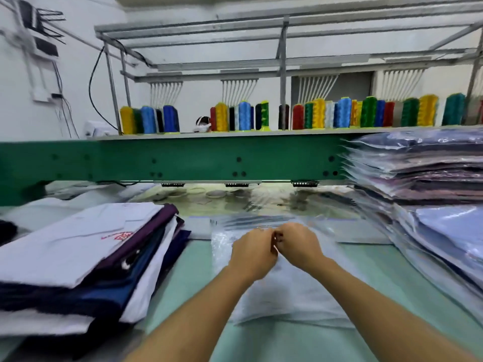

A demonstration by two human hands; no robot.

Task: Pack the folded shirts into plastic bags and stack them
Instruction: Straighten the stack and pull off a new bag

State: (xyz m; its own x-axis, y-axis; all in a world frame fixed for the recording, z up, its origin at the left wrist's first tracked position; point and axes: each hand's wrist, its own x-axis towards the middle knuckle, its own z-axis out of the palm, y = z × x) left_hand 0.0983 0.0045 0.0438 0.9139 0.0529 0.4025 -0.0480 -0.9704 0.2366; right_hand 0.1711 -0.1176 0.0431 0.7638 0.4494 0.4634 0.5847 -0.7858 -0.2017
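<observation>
A folded white shirt (290, 296) lies in the middle of the pale green table (193, 278), inside a clear plastic bag (222, 246). My left hand (252, 253) and my right hand (298, 244) meet at the bag's far end, fingers curled and pinching its opening edge. A pile of unbagged folded shirts (78, 257), white, purple and navy, sits at the left. Stacks of bagged shirts (418, 165) rise at the right.
More bagged shirts (449, 244) slope along the right edge. Loose empty plastic bags (261, 220) lie beyond my hands. A green embroidery machine beam (183, 158) spans the back, with coloured thread cones (243, 116) on its shelf. A person's head (202, 124) shows behind.
</observation>
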